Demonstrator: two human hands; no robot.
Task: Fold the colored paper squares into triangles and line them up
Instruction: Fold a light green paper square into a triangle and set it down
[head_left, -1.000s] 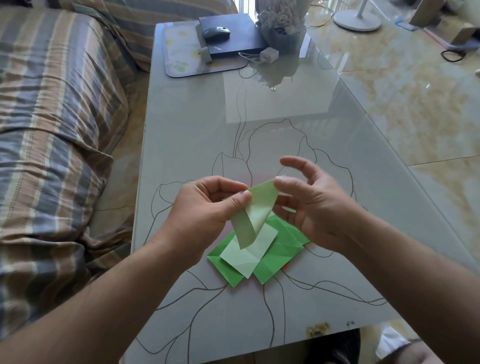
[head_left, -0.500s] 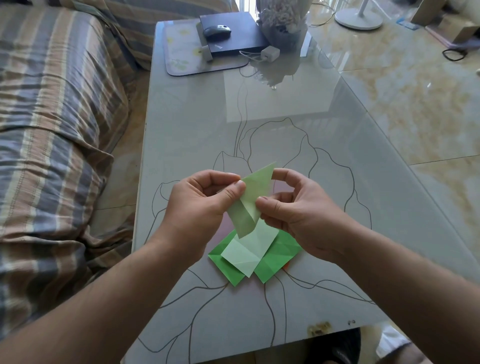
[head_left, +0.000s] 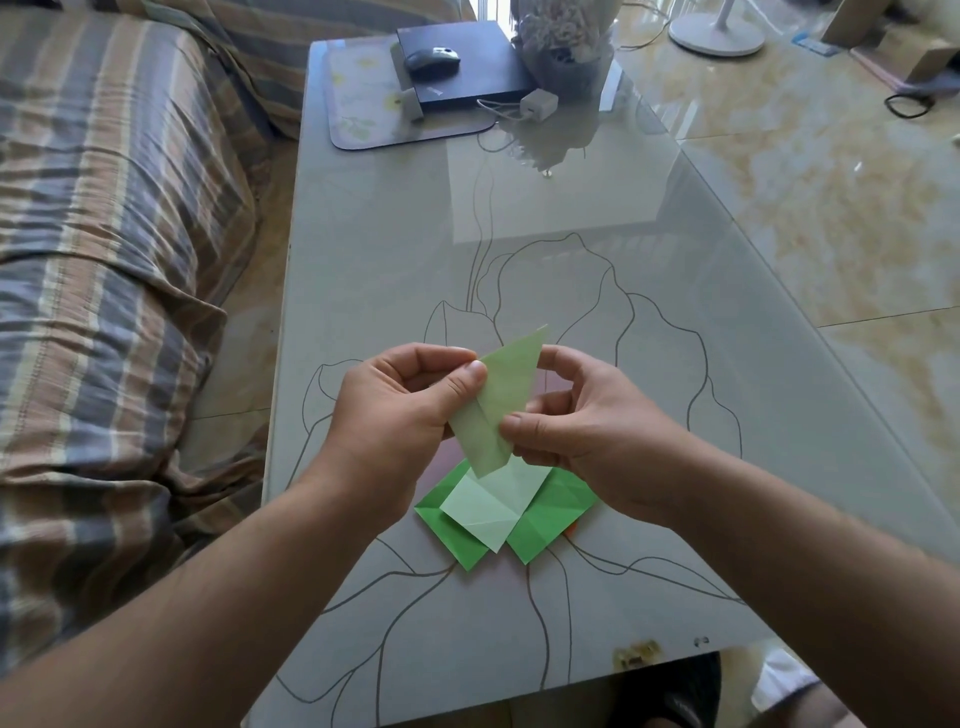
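the left hand (head_left: 400, 410) and right hand (head_left: 582, 431), close together, both pinch a folded pale green paper (head_left: 498, 400) held above the glass table (head_left: 415, 260) — its long axis steeply tilted, upper tip pointing up-right, lower tip aimed down at the green squares (head_left: 540, 514) stacked flat beneath.

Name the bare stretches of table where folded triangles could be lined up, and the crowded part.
Bare glass table lies between the paper pile and the mat, and along the near edge below the pile. The far end is crowded: mat, black box, mouse, charger.
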